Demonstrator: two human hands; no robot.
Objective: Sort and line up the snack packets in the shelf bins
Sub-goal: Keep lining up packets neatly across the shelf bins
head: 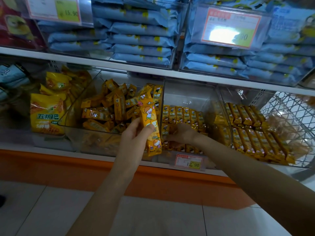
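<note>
The left hand (136, 136) pinches a long snack packet (150, 120) upright between thumb and fingers, probably keeping it ready while the right hand (185, 133) lies on the lined-up packets (184, 114) in the middle bin (187, 93) (whether it grips one, I cannot tell). The held packet is glossy yellow, cartoon-printed, before the bin divider.

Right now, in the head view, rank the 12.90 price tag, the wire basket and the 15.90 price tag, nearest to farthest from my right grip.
1. The 12.90 price tag, just below the right grip.
2. The wire basket, far to the right.
3. The 15.90 price tag, high up on the left.
</note>
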